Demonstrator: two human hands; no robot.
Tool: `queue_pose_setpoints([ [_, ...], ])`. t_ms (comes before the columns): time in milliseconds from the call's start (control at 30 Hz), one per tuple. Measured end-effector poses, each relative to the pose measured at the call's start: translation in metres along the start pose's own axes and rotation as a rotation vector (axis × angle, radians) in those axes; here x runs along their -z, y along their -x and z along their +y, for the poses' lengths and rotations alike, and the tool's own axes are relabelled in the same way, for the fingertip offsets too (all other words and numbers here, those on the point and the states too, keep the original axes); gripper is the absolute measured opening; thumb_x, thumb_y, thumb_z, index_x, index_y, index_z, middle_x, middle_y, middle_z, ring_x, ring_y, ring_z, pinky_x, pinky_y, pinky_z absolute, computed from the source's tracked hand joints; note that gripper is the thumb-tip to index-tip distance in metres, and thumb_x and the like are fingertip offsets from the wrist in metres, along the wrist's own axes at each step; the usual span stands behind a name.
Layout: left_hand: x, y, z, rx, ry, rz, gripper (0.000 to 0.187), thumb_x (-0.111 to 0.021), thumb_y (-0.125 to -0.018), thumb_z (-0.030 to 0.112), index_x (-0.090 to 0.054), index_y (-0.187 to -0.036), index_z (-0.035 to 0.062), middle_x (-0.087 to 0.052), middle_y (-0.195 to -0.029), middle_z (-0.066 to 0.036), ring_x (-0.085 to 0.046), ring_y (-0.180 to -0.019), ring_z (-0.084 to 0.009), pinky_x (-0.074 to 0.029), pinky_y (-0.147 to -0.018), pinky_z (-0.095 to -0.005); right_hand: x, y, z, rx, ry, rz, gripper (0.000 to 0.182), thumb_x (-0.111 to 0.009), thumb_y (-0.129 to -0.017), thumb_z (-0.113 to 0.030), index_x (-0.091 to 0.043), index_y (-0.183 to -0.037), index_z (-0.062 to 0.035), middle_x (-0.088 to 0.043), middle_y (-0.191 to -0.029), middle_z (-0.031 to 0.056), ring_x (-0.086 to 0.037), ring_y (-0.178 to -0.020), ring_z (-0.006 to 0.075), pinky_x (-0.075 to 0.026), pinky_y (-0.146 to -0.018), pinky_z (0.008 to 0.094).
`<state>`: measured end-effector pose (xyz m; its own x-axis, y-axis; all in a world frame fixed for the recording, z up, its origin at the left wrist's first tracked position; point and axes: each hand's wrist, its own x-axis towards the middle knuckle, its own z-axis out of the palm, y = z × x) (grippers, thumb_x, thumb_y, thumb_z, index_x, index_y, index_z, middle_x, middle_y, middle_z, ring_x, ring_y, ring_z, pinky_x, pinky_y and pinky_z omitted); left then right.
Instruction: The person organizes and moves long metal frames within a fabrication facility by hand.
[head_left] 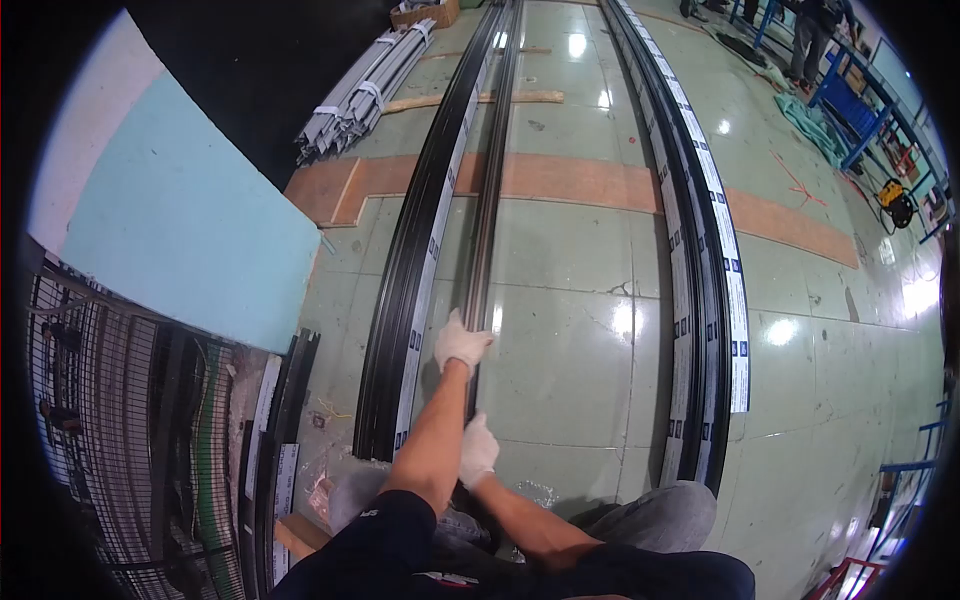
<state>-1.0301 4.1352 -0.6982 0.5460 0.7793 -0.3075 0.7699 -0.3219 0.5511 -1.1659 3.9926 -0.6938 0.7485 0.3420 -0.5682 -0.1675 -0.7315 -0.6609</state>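
Observation:
A long, dark brown-grey metal profile [487, 210] runs away from me along the floor. My left hand [463, 342], in a white glove, is closed around it a little way from its near end. Nearer my body, my gloved right hand [479, 450] has its fingers curled at the profile's near end. The arms and gloves partly hide that end. Just left of the profile lies a stack of long black profiles [400, 290] with printed white film along one side.
Right of me lies another film-covered profile stack [700, 290]. Wooden boards [570, 185] cross underneath. Bundled grey strips [365, 90] lie at the far left, near a light-blue panel [190, 200]. A yellow-black tool [893, 203] and blue racks [850, 100] stand right, with a person behind.

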Motion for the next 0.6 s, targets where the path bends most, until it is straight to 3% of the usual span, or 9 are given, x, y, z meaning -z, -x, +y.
queue_pose_setpoints([
  [67,0.007,-0.021,-0.022,0.026,0.11,-0.057,0.068,-0.091,-0.067,0.026,-0.073,-0.129,0.0035,-0.078,-0.125,-0.027,-0.076,-0.116,-0.0446,-0.06,-0.102,-0.0503,-0.021,-0.007,-0.002,0.068,0.03,-0.007,0.083,-0.082,-0.089,-0.053,-0.052,-0.138,0.0074,-0.077,-0.111,0.033,-0.075,-0.106,0.0531,-0.059,-0.095,0.0563],
  [133,0.003,-0.035,-0.042,0.023,0.09,-0.038,0.07,-0.091,-0.067,0.025,-0.072,-0.132,0.0041,-0.078,-0.126,-0.027,-0.075,-0.118,-0.044,-0.059,-0.104,-0.0497,-0.036,-0.014,0.0,0.151,0.1,0.0,0.079,-0.079,-0.091,-0.053,-0.055,-0.135,0.0075,-0.076,-0.112,0.0338,-0.075,-0.107,0.0524,-0.059,-0.095,0.056],
  [167,-0.002,-0.042,-0.052,0.024,0.084,-0.031,0.071,-0.091,-0.068,0.024,-0.072,-0.133,0.0044,-0.078,-0.126,-0.027,-0.075,-0.119,-0.0437,-0.059,-0.104,-0.0494,-0.033,-0.022,0.0,0.198,0.127,-0.105,0.078,-0.079,-0.091,-0.054,-0.057,-0.133,0.0077,-0.076,-0.112,0.0338,-0.075,-0.107,0.0519,-0.059,-0.096,0.0557],
  [233,-0.011,-0.057,-0.071,0.046,0.106,-0.016,0.072,-0.091,-0.067,0.024,-0.072,-0.133,0.0034,-0.078,-0.126,-0.027,-0.075,-0.12,-0.0444,-0.059,-0.106,-0.0489,0.005,-0.042,0.0,0.289,0.196,-0.313,0.077,-0.078,-0.091,-0.056,-0.061,-0.129,0.0081,-0.076,-0.112,0.034,-0.075,-0.108,0.0509,-0.059,-0.096,0.0551],
  [267,-0.01,-0.058,-0.064,0.047,0.07,0.01,0.07,-0.091,-0.067,0.025,-0.072,-0.132,0.0036,-0.079,-0.124,-0.026,-0.075,-0.118,-0.0448,-0.059,-0.105,-0.0495,0.026,-0.059,0.006,0.411,0.226,-0.391,0.073,-0.078,-0.09,-0.059,-0.07,-0.119,0.007,-0.077,-0.111,0.0331,-0.074,-0.11,0.05,-0.059,-0.097,0.0546],
  [333,-0.006,-0.047,-0.055,0.068,-0.007,0.057,0.068,-0.091,-0.067,0.025,-0.073,-0.129,0.0038,-0.08,-0.119,-0.025,-0.076,-0.114,-0.0457,-0.06,-0.102,-0.0508,0.063,-0.094,0.025,0.498,0.291,-0.416,0.079,-0.078,-0.089,-0.065,-0.076,-0.128,0.0037,-0.078,-0.117,0.0307,-0.075,-0.113,0.0466,-0.06,-0.099,0.0508],
  [400,-0.006,-0.045,-0.055,0.086,0.034,0.033,0.067,-0.092,-0.067,0.025,-0.074,-0.128,0.0043,-0.08,-0.12,-0.025,-0.076,-0.115,-0.0452,-0.06,-0.102,-0.0508,0.113,-0.119,0.035,0.413,0.357,-0.305,0.082,-0.079,-0.088,-0.065,-0.075,-0.131,0.0048,-0.078,-0.12,0.0308,-0.075,-0.115,0.0456,-0.06,-0.101,0.0492],
  [467,-0.006,-0.046,-0.054,0.097,0.06,0.039,0.068,-0.093,-0.066,0.026,-0.075,-0.128,0.0043,-0.08,-0.122,-0.025,-0.076,-0.116,-0.0443,-0.06,-0.102,-0.0506,0.145,-0.145,0.066,0.362,0.324,-0.019,0.079,-0.081,-0.088,-0.062,-0.076,-0.128,0.0057,-0.078,-0.119,0.0297,-0.075,-0.116,0.0442,-0.06,-0.102,0.0474],
  [600,-0.002,-0.047,-0.054,0.109,0.038,0.023,0.073,-0.094,-0.066,0.025,-0.074,-0.133,0.0043,-0.079,-0.126,-0.025,-0.075,-0.12,-0.0431,-0.06,-0.105,-0.0495,0.209,-0.147,0.087,0.171,0.042,0.208,0.076,-0.082,-0.089,-0.051,-0.073,-0.131,0.0118,-0.078,-0.123,0.0318,-0.077,-0.119,0.0408,-0.06,-0.104,0.0439],
])
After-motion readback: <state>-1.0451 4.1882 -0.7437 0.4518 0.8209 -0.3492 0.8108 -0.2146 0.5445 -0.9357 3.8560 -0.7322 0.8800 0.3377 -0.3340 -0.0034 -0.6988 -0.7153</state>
